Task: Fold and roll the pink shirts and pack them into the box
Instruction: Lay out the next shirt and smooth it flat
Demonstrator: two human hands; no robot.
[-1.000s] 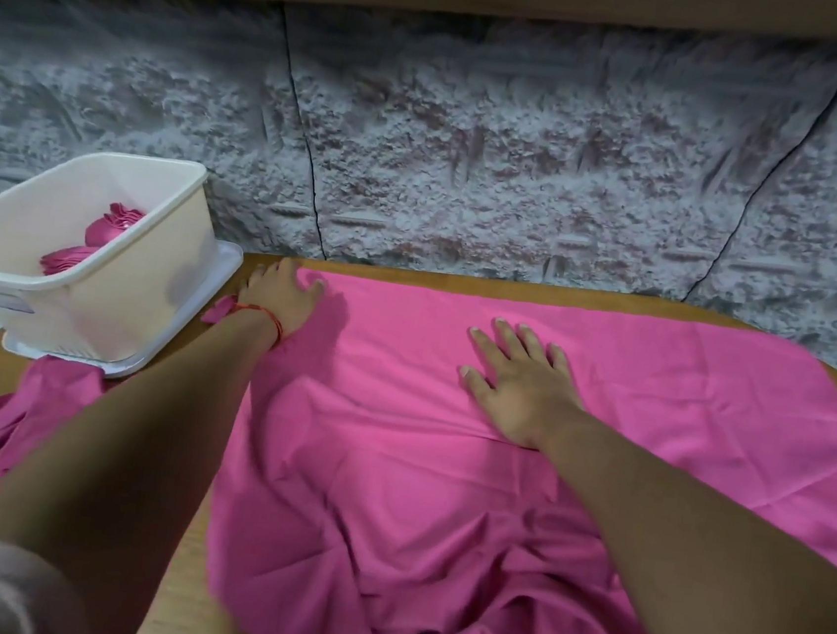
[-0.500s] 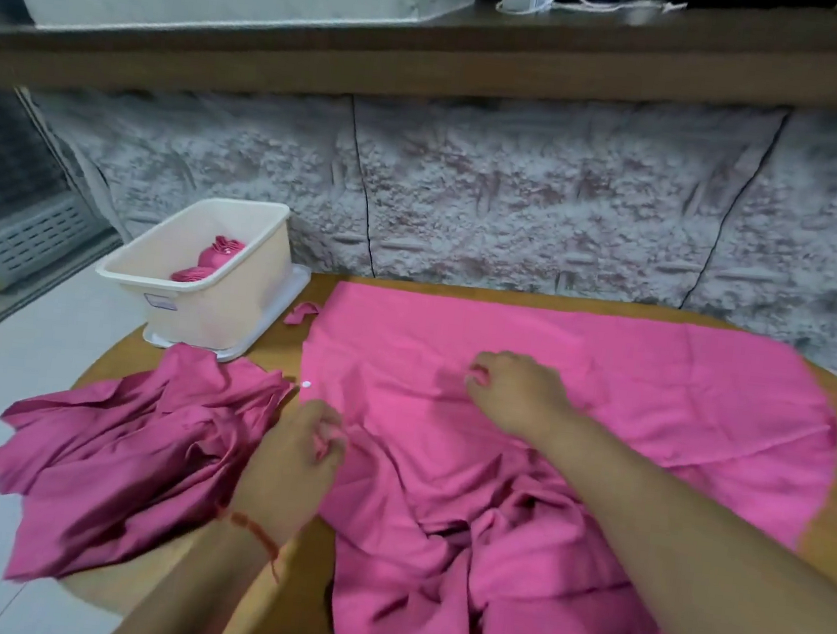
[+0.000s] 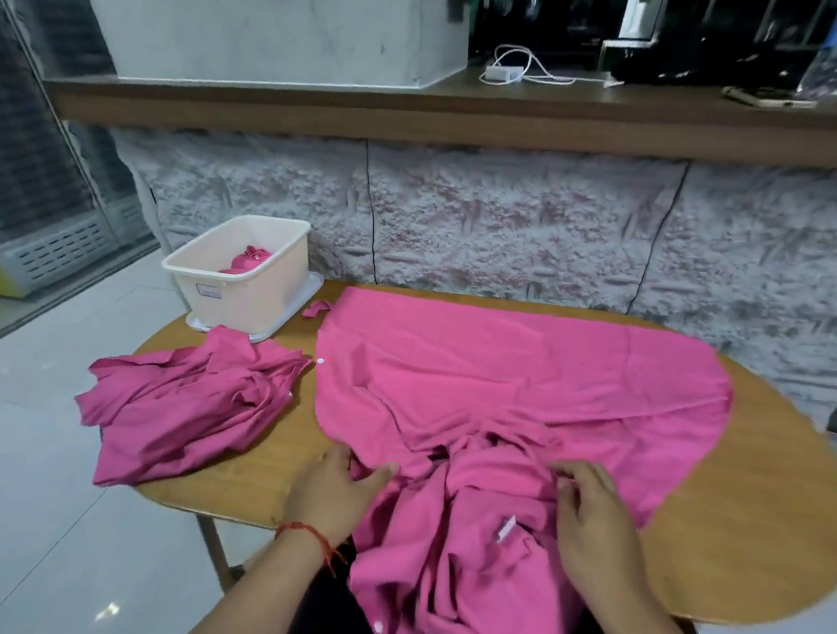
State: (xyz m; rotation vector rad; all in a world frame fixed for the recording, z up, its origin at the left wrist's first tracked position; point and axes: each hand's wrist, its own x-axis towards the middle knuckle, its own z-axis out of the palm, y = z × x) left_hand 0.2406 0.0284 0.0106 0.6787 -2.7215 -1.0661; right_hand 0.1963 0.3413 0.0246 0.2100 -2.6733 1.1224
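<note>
Head view: both hands have pulled back from the far half of the shirt (image 3: 528, 380) to its near edge. A second ago the left hand (image 3: 336, 489) was up at the far left corner by the box (image 3: 248, 293) and the right hand (image 3: 586, 520) lay flat mid-cloth, smoothing. Half a second ago the left had dropped to the left hem and the right had curled. Now both sit on the crumpled near part, which bunches at the table (image 3: 753, 548) edge and hangs off toward the person. The left hand has its thumb spread and its fingers lying on the cloth edge; cannot tell whether it really pinches or just rests. The right hand's fingers are curled down into a ridge of the bunched cloth, and it looks like a pinch on the shirt. The far half lies flat and spread, reaching the table's back edge. A white tag (image 3: 506, 527) shows in the rumpled part between the hands. Reading: the spread-out step is done for the far half, the near bunch needs straightening next, and no fold has been made yet. A pile of shirts (image 3: 190, 401) waits unfolded at the left of the table, just in front of the box. Some rolled shirts (image 3: 249, 262) are already inside the box, so packing is only partly done. Red thread (image 3: 306, 532) on the left wrist.
</note>
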